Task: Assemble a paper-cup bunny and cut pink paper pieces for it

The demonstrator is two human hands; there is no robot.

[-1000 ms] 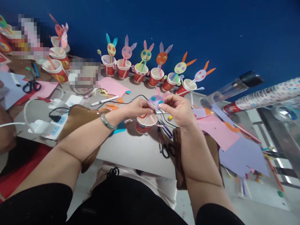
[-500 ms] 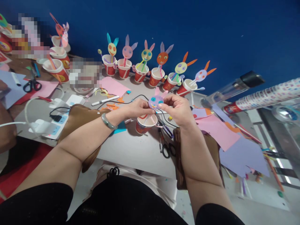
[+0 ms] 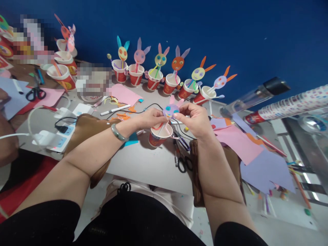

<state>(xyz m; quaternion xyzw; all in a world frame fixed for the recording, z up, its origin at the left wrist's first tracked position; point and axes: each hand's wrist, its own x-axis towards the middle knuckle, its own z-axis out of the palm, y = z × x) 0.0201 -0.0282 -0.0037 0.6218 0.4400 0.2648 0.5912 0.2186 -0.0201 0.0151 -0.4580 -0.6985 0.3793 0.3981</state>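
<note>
**Round purple paper rabbit face (image 3: 169, 111) now looks straight up between both hands**

From where I stand, the change is slight: a second ago the face was tipped askew, and now both blue paper eyes (image 3: 168, 108) show plainly. It sits just above the red-and-white paper cup (image 3: 155, 140), over the pale thin straws (image 3: 161, 129) leaning inside. The right hand (image 3: 195, 120) nips its right edge between thumb and forefinger. The left hand (image 3: 153, 118) pinches tightly at its lower left edge; whether a straw is caught there too, I cannot tell. Squaring it up suggests the head is being settled onto its support, with neither hand letting go yet. Behind, six rabbit-headed paper cups (image 3: 171, 89) line the wall.
</note>
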